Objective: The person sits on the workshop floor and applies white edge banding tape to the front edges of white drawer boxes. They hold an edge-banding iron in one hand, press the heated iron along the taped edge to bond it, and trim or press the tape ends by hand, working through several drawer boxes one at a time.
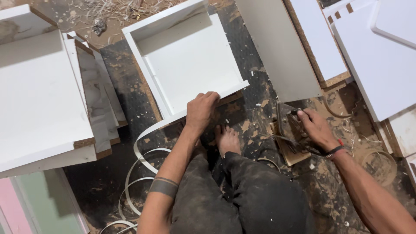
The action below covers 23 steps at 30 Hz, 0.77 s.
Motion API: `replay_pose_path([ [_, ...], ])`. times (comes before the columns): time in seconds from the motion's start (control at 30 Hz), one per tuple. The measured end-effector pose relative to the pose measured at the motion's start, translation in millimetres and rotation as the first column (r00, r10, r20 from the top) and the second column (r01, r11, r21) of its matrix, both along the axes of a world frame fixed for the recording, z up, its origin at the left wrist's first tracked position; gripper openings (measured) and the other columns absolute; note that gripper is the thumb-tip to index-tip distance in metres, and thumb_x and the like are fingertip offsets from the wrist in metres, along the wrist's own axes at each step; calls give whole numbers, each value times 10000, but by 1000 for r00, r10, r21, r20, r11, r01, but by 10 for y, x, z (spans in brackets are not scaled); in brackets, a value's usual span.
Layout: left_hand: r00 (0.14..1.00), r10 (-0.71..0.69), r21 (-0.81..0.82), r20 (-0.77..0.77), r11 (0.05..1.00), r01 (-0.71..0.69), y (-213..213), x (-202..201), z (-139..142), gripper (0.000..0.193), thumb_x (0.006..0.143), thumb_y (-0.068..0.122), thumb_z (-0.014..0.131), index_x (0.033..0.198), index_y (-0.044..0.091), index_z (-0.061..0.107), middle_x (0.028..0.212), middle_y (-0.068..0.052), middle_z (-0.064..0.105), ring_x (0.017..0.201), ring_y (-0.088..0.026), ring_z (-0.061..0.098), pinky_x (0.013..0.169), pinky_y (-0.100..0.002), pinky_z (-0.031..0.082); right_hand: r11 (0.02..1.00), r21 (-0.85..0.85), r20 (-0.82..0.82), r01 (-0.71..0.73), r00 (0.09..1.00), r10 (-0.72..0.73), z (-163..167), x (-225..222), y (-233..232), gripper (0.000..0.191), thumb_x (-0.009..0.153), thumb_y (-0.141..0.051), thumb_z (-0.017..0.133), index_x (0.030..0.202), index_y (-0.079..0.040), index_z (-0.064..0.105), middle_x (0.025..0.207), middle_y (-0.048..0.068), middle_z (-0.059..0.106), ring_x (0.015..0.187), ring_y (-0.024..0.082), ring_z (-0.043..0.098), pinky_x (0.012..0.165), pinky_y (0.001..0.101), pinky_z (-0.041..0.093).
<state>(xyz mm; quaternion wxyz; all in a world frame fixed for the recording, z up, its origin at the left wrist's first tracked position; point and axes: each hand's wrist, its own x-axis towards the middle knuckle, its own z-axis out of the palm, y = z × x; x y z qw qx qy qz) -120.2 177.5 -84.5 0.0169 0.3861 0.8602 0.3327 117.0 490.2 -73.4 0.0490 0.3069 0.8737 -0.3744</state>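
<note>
I sit on the floor with a white open box made of laminated boards (pixel 190 60) in front of me. My left hand (pixel 201 109) grips its near front edge, where a white edge-band strip (pixel 149 130) runs off and curls down to the left. My right hand (pixel 315 126) reaches to the right and closes on a small dark tool (pixel 295 112) lying by a wooden scrap (pixel 291 151). My bare foot (pixel 227 139) rests just below the box.
Stacked white boards (pixel 39 95) lie at the left. A grey-white panel (pixel 279 47) and more white panels (pixel 381 56) lie at the right. Loose white strip coils (pixel 130 186) sit on the dark, dusty floor, with wood shavings (pixel 108 8) at the top.
</note>
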Motion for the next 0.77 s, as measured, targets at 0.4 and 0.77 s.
replay_pose_path([
  [0.4, 996, -62, -13, -63, 998, 61, -95, -13, -131, 244, 793, 113, 651, 1033, 137, 691, 1043, -14, 721, 869, -285, 683, 694, -416, 556, 980, 3, -76, -197, 977, 197, 696, -1554, -585, 455, 1073, -431, 436, 1022, -31, 648, 732, 99, 629, 690, 231, 618, 655, 399, 473],
  [0.77, 999, -40, -14, 21, 999, 41, -214, -125, -186, 201, 881, 114, 600, 1057, 160, 684, 1074, 9, 727, 922, -269, 701, 724, -423, 558, 892, 257, 144, -371, 928, 345, 644, -2161, -911, 486, 1087, -487, 412, 1081, -51, 625, 927, 283, 683, 939, 512, 619, 816, 592, 448],
])
